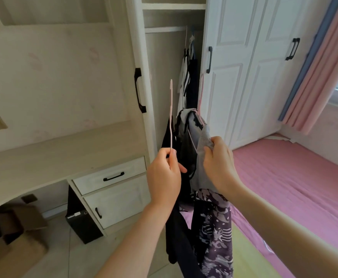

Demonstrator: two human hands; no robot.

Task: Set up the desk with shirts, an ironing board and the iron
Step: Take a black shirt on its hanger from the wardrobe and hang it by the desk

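Left hand (164, 175) fingers pinch a pink hanger (171, 117); right hand (220, 165) fingers grip a grey shirt (201, 171)

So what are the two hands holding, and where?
The left hand pinches a pink hanger at its lower end. The right hand grips the grey patterned shirt by a bunched fold of its cloth.

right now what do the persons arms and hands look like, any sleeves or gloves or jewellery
Both arms are bare from the bottom edge of the picture to the fingertips: no sleeves show. The left hand and the right hand wear no gloves, and no ring, watch or bracelet shows on either hand or wrist.
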